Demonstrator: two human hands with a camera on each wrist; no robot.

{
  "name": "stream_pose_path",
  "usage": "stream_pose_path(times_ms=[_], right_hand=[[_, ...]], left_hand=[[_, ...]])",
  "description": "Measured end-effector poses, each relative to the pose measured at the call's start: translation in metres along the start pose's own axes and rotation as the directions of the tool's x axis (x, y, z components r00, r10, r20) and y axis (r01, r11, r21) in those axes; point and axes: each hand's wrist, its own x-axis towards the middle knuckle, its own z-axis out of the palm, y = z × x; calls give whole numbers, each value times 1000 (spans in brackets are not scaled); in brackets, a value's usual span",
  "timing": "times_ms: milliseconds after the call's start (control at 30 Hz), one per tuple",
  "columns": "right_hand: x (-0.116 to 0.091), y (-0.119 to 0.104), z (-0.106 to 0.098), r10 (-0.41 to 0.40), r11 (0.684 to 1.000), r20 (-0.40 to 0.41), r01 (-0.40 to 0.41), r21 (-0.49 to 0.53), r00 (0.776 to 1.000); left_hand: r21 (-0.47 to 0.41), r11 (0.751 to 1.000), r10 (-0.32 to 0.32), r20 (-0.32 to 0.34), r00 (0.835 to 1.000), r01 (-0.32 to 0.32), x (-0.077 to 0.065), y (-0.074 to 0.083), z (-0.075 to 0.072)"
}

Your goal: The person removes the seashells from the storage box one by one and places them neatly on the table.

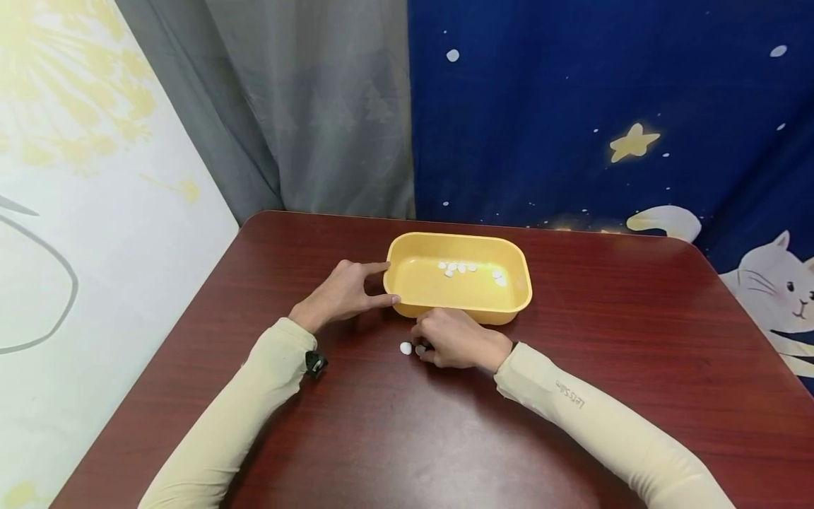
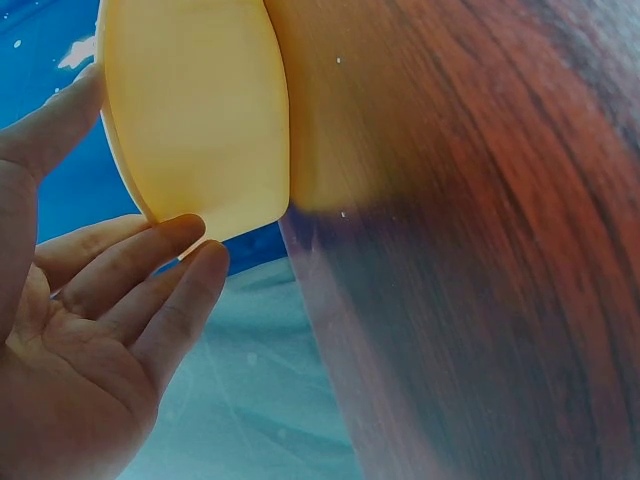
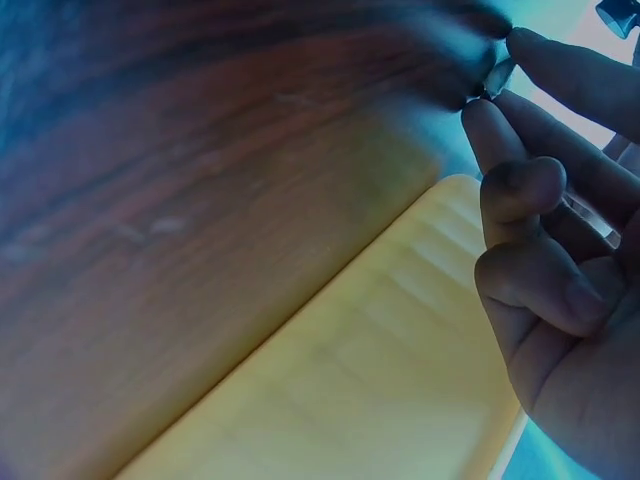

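Note:
A yellow plastic basin [image 1: 458,308] stands on the table, with several small white rounded pieces [image 1: 461,268] on its bottom. At its left end rests my left hand [image 1: 340,293], thumb and forefinger spread apart against the rim. Its other fingers are loosely bent, and some tips touch the basin's outer wall [image 2: 200,110] in the left wrist view. In front of the basin, my right hand [image 1: 454,339] pinches a small rounded piece [image 3: 499,76] between thumb and forefinger, low over the tabletop. Just left of those fingertips lies one white piece [image 1: 405,348].
The dark red wooden table [image 1: 604,424] extends around the basin. Behind it hang a grey curtain [image 1: 343,106] and a blue curtain [image 1: 540,106] with stars. A white patterned wall [image 1: 95,233] borders the left side.

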Motion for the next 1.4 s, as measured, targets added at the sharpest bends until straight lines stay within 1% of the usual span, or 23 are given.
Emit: stream_pose_path(times_ms=[333,500,633,767,933,1067,1167,1267,1400], right_hand=[[-2,-2,-6,19,1000,18,-19,19,1000],[-5,-3,-15,39,998,25,-40,45,999],[-10,-2,-23,22,998,31,-24,53,999],[-14,2,-32,-4,998,-6,5,57,1000],[-17,10,-42,-4,997,-66,9,79,998],[-22,19,-50,5,995,-105,6,103,994],[-25,32,-59,29,994,-135,-14,111,990],[-30,50,-68,87,992,-142,-72,103,986],[-37,76,-71,179,981,-103,-171,89,978]], left_hand=[[3,1000,8,-6,1000,-8,0,1,-1],[9,1000,0,-8,1000,0,0,1,-2],[7,1000,-13,-1,1000,13,-1,1,-3],[5,1000,-22,2,1000,22,-2,1,-4],[3,1000,-23,2,1000,23,-3,0,-3],[-12,1000,-20,10,1000,21,-4,-1,-2],[-27,999,-23,6,1000,23,-4,-1,-3],[-33,999,-18,5,1000,18,-3,-1,-3],[-30,1000,-9,16,1000,9,-3,1,-2]])
